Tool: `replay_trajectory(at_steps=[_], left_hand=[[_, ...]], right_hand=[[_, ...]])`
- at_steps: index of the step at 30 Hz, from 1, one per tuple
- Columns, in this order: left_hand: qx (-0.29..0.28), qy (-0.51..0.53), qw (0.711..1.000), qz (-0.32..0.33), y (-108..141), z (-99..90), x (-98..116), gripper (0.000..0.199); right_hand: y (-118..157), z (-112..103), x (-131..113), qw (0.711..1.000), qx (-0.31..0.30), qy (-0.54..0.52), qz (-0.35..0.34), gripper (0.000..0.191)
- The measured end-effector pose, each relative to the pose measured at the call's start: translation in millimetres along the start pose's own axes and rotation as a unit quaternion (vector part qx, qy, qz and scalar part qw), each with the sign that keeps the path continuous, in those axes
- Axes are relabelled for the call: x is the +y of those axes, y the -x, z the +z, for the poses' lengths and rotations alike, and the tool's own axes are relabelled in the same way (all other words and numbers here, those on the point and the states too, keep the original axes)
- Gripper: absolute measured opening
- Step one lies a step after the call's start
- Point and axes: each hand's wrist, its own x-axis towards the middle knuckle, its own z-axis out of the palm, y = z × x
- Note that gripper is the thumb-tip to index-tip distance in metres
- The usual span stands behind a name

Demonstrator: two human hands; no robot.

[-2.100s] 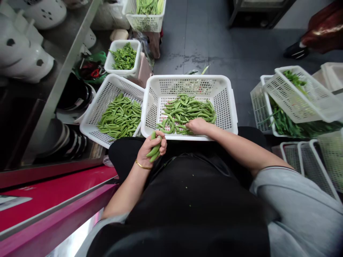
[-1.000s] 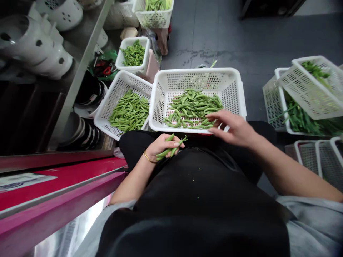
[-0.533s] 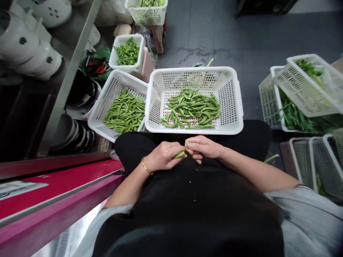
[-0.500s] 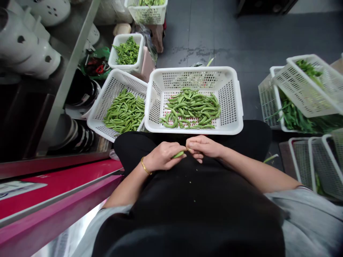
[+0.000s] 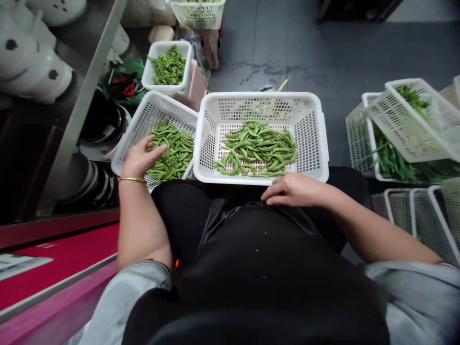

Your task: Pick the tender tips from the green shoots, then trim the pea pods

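My left hand (image 5: 142,155) hovers over the near left side of the left basket (image 5: 120,149). Its fingers and thumb are spread with nothing between them, and a gold bracelet circles the wrist. Under the fingertips lies a heap of green pea pods (image 5: 174,151). My right hand (image 5: 293,189) is at the front rim of the larger white basket (image 5: 314,136), just above the black apron (image 5: 266,287). Its fingers are curled together; whatever they hold, if anything, is hidden. More pea pods (image 5: 258,143) lie in a loose pile inside the larger basket.
Behind the left basket stands a white tub (image 5: 168,86) of leafy greens. Stacked white baskets (image 5: 413,129) with greens are on the right. Along the left side runs a metal shelf (image 5: 84,100) holding dishes. Small bits lie on the apron.
My hands were together over my lap, with a pea pod in the left. The left has swung over the left basket and opened, the pod gone from it. The right moved slightly right.
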Motion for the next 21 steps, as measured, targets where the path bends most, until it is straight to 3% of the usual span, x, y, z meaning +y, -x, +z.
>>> replay_trajectory(at_steps=[2, 4, 7, 10, 14, 17, 19, 21], left_hand=[[0.02, 0.011, 1.0, -0.005, 3, 3.1, 6, 0.06], [0.023, 0.082, 0.996, 0.016, 22, 10.3, 26, 0.05], [-0.05, 0.202, 0.977, 0.036, 66, 25.2, 67, 0.039], [-0.173, 0.237, 0.956, 0.003, 104, 42.4, 95, 0.037], [-0.276, 0.256, 0.926, -0.04, 130, 70.5, 105, 0.034], [-0.297, 0.312, 0.9, -0.073, 142, 95.5, 109, 0.036], [-0.314, 0.366, 0.871, -0.094, 152, 109.7, 114, 0.038], [-0.319, 0.41, 0.845, -0.126, 161, 118.4, 117, 0.038]], right_hand=[[-29, -5, 6, 0.998, 0.05, 0.029, 0.011, 0.025], [-66, 1, 18, 0.988, 0.068, 0.116, 0.074, 0.026], [-117, 24, 41, 0.97, 0.008, 0.2, 0.136, 0.028], [-141, 33, 57, 0.966, -0.035, 0.214, 0.143, 0.03], [-119, 6, 50, 0.978, 0.023, 0.154, 0.143, 0.024], [-82, -11, 24, 0.994, 0.059, -0.047, 0.078, 0.016], [-61, -5, 6, 0.975, 0.051, -0.21, 0.054, 0.018], [-47, 11, -8, 0.942, 0.104, -0.31, 0.072, 0.023]])
